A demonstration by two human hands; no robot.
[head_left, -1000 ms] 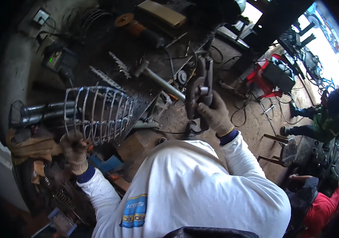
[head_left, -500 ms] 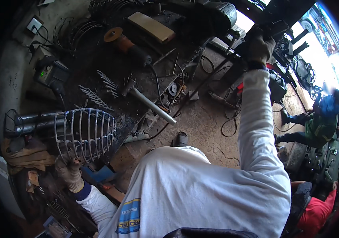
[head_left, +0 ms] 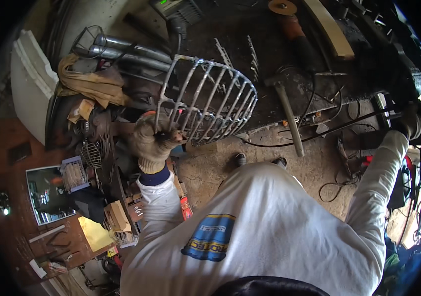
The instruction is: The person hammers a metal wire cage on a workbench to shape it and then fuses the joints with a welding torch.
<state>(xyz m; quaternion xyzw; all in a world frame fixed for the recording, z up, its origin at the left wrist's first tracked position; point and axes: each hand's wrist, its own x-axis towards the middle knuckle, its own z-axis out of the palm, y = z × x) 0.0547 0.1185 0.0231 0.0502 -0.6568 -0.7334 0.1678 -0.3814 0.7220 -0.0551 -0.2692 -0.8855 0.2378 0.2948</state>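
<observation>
My left hand [head_left: 152, 139], in a knitted work glove, is closed on the near left end of a cage of welded metal bars [head_left: 205, 101]. The cage is rounded at its right end and juts over the dark workbench [head_left: 250, 22]. Far to the right, my gloved right hand [head_left: 411, 122] reaches out with its fingers curled beside a dark bar; what it grips is lost in shadow. On the bench near the cage lie a hammer [head_left: 289, 118], its handle over the front edge, and twisted metal rods [head_left: 253, 58].
An angle grinder [head_left: 296, 37] and a tan rectangular bar [head_left: 329, 29] lie farther back. Metal tubes [head_left: 134, 52] and a brown cloth [head_left: 92, 81] are left of the cage. A black cable [head_left: 289, 145] runs along the bench front. A brown table [head_left: 5, 163] stands at left.
My view has swung to the left, so the bench things appear farther right. The cage stays in my left hand. My right arm remains stretched out to the right.
</observation>
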